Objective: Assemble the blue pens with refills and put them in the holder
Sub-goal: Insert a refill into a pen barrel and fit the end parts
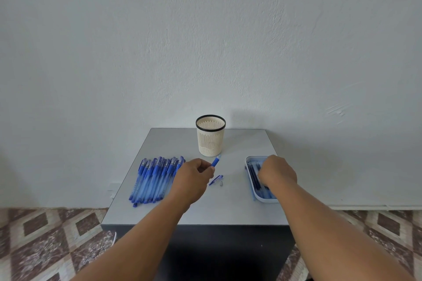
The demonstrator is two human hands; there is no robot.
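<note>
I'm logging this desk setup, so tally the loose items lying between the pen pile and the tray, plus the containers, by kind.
Pen barrel held in the left hand: 1
Blue pen cap: 1
Metal pen tip: 1
Cream pen holder: 1
Refill tray: 1
Total: 5

Reaching forward with both bare forearms, entering from the bottom corners and converging a little toward the holder (pixel 210 136). Curling the left hand (pixel 193 174) just in front of and slightly left of the holder, knuckles up, pinching a pen barrel (pixel 216 161) between thumb and fingertips so that its far end is pointing at the holder's base. Hanging the right hand (pixel 277 172) palm-down to the right of the holder, about as near the body as the left; fingers bending downward, tips hidden behind the knuckles, so grip impossible to judge.
</note>
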